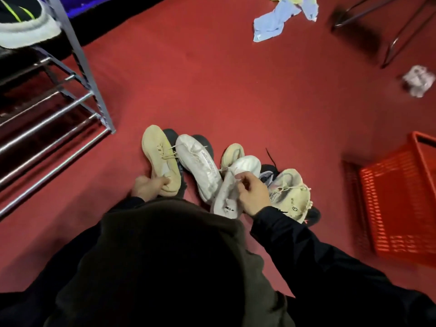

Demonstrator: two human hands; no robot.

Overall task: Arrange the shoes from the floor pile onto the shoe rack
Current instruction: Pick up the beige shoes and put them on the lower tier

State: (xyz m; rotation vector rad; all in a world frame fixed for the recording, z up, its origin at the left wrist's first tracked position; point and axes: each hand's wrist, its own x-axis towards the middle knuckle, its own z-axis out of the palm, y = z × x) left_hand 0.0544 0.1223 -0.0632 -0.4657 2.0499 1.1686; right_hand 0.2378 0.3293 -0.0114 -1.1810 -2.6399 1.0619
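Observation:
Several shoes lie in a pile on the red floor below me. My left hand (149, 188) grips the heel of a pale yellow sneaker (158, 154) at the pile's left edge. My right hand (253, 194) holds a white sneaker (232, 185) by its opening. Another white sneaker (200, 165) lies between them. A cream shoe (291, 194) rests to the right, and dark shoes show underneath. The metal shoe rack (70, 100) stands at the left, with a black shoe with a white sole (23, 22) on its top shelf.
A red plastic basket (398, 199) sits on the floor at the right. Light blue cloth (280, 17) and a crumpled pale item (418, 81) lie farther off. Chair legs (391, 31) stand at the top right. My dark clothing fills the bottom of the view.

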